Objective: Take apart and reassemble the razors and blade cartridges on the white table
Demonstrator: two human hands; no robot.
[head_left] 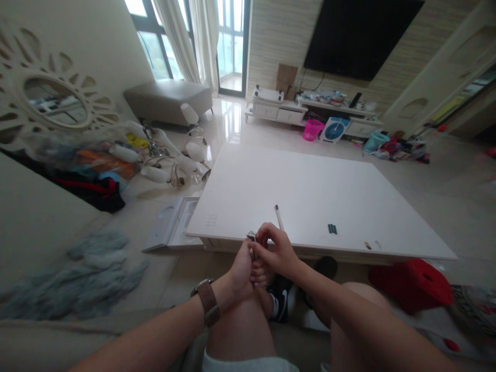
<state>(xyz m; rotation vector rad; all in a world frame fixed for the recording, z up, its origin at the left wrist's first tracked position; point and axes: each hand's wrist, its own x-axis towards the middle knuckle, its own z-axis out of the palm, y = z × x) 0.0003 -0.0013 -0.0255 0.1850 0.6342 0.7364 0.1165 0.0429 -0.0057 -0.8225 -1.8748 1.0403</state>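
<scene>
Both hands meet over my knees at the near edge of a low white table (pixel 310 181). My left hand (pixel 241 268), with a brown watch strap on its wrist, is closed around a small metal object (pixel 251 236) whose tip shows above the fingers. My right hand (pixel 277 251) is closed in a pinch on a thin white stick (pixel 279 218) that points up and away over the table. The two hands touch each other. I cannot make out what the metal object is.
Small dark green pieces (pixel 332 228) and tiny bits lie on the table at right. A red stool (pixel 416 284) stands under the table's right corner. A white tray (pixel 170 227) and lamp parts (pixel 170 160) lie on the floor at left. Grey fabric (pixel 77 268) is heaped near my left.
</scene>
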